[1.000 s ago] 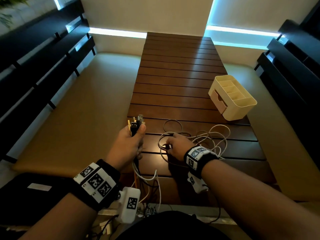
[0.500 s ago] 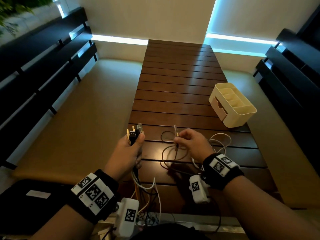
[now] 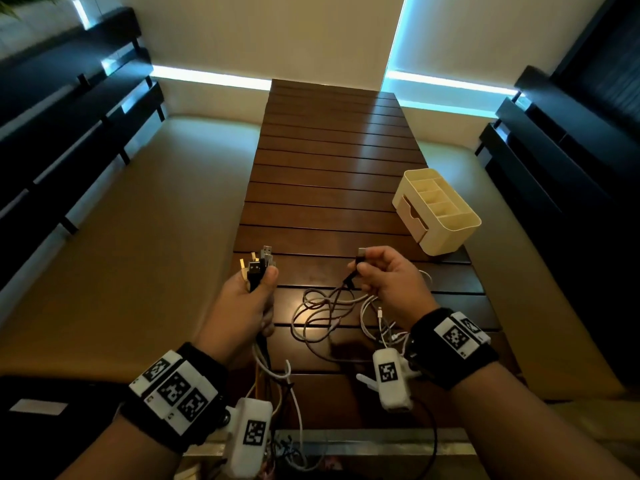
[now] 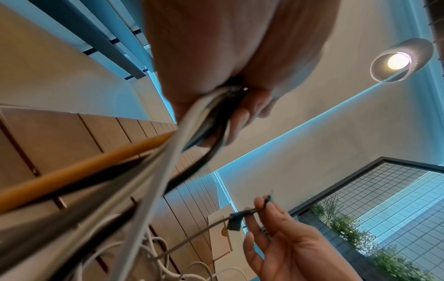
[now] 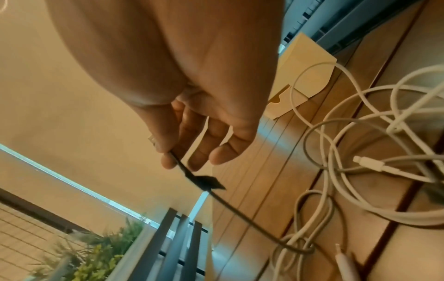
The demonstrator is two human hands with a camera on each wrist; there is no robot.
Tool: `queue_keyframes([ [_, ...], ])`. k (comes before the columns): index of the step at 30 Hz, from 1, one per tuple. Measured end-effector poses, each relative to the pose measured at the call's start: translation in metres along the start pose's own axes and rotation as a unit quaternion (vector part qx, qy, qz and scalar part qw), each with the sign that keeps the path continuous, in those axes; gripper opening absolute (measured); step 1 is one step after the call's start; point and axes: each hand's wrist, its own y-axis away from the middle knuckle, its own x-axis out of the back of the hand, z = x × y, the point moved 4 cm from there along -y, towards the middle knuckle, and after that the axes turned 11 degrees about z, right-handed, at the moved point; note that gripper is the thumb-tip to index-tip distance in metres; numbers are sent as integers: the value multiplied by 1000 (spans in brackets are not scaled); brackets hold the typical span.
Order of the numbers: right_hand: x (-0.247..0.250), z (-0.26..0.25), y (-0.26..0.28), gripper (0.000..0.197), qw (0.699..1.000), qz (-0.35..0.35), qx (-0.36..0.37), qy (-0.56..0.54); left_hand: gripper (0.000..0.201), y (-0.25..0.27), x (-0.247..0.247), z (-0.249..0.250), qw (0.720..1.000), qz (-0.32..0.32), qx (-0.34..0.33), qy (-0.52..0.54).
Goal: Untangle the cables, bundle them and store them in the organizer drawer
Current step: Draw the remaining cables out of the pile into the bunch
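Still knotted, the loose cables on the slatted table could drag up as one snarl — the dark lead pinched in the right hand trails into them. Left hand grips a fistful of plug ends; the organizer sits at two o'clock, its drawer closed.

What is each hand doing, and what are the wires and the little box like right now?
Left hand: grips a bunch of cable ends, plugs up.
Right hand: pinches the dark cable by its plug end, lifted.
White cables: tangled, lying on the table.
Organizer: upright on the table, drawer shut.
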Motion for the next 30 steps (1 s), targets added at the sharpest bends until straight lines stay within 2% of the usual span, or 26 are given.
queue_keyframes([
  [4, -1, -34, 12, 18, 996, 19, 74, -49, 14, 1, 2, 3, 1000, -6, -29, 7],
  [7, -8, -51, 18, 17, 992, 10, 99, -76, 8, 0, 1, 10, 998, -10, -48, 37],
  [11, -25, -52, 26, 17, 994, -20, 108, -30, 22, -2, -7, 22, 994, -31, -86, 60],
  [17, -52, -51, 44, 15, 990, -105, 90, -3, 21, 1, -25, 28, 990, -63, -113, 62],
  [19, -58, -50, 47, 16, 990, -120, 81, -5, 35, 3, -32, 31, 989, -65, -114, 62],
  [23, -63, -53, 48, 17, 989, -117, 88, -22, 53, 2, -37, 29, 989, -58, -96, 92],
  [27, -63, -55, 49, 13, 989, -92, 107, -36, 58, 0, -38, 25, 988, -60, -111, 90],
  [30, -61, -58, 47, 13, 990, -69, 98, -71, 57, 2, -43, 26, 985, -77, -147, 50],
])
